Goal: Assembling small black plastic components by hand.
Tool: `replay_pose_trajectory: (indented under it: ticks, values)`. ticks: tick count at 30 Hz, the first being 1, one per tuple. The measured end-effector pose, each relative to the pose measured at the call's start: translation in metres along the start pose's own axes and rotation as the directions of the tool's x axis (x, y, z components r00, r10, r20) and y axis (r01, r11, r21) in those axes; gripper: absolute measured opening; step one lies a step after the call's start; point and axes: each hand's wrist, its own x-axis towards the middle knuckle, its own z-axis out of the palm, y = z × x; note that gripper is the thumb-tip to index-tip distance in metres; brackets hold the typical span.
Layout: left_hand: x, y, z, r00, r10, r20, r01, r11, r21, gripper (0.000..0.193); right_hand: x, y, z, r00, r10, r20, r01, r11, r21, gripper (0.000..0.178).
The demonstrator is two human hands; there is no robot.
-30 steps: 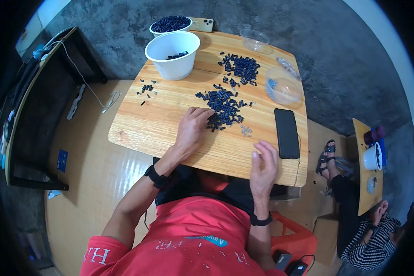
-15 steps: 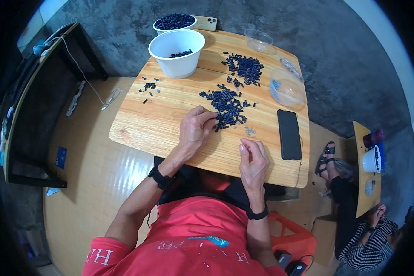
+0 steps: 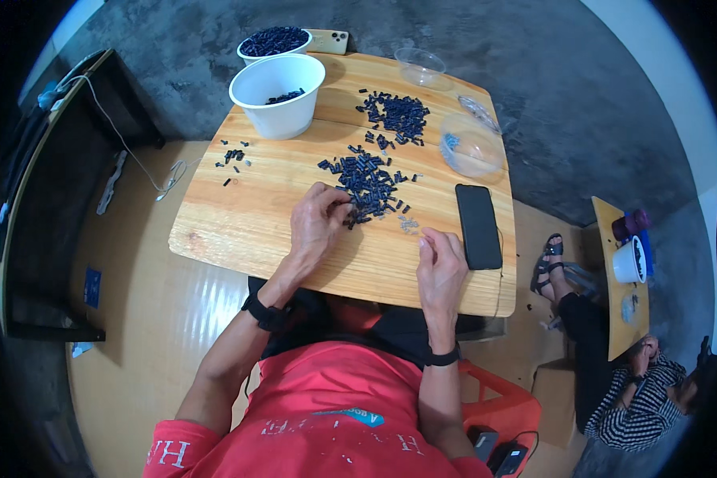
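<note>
My left hand (image 3: pixel 317 226) rests at the near left edge of a pile of small dark tube-shaped pieces (image 3: pixel 368 185). Its thumb and forefinger are pinched together beside the pile, and what they hold is too small to make out. My right hand (image 3: pixel 443 271) is at the table's near side, to the right of a few tiny clear pieces (image 3: pixel 409 225). Its thumb and forefinger are drawn close together, and anything between them is hidden. A second pile of dark pieces (image 3: pixel 401 118) lies farther back.
On the wooden table (image 3: pixel 255 215) stand a white tub (image 3: pixel 276 119) with some dark pieces and a fuller tub (image 3: pixel 272 44) behind it. Dark scraps (image 3: pixel 233 155) lie left. A black phone (image 3: pixel 479 227) and clear bowl (image 3: pixel 474 151) are right. Another person (image 3: pixel 637 398) sits far right.
The whole view has shifted, so the table appears farther left. Against the table, my right hand has moved right and slightly away from me. My left hand stays at the pile's edge.
</note>
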Motion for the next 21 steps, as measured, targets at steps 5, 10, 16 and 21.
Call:
replay_pose_trajectory:
  ticks: [5,10,16,21]
  values:
    - [-0.008,0.004,-0.011,0.984,-0.179,-0.021,0.167,0.949,-0.266,0.012,0.005,0.004,0.005,0.996,-0.058,0.062,0.066,0.990,-0.126,0.012]
    - [-0.028,0.021,-0.015,0.970,-0.233,0.075,0.242,0.862,-0.446,0.016,0.006,0.006,0.003,0.995,-0.086,0.047,0.091,0.990,-0.105,0.008]
    - [-0.043,0.038,-0.006,0.939,-0.180,0.292,0.334,0.675,-0.658,0.025,-0.008,0.010,0.005,0.969,0.191,0.158,-0.243,0.866,0.438,0.007]
    - [-0.049,0.045,0.000,0.907,-0.164,0.388,0.407,0.576,-0.709,0.021,-0.011,-0.015,-0.002,0.963,0.228,0.142,-0.267,0.748,0.608,0.012]
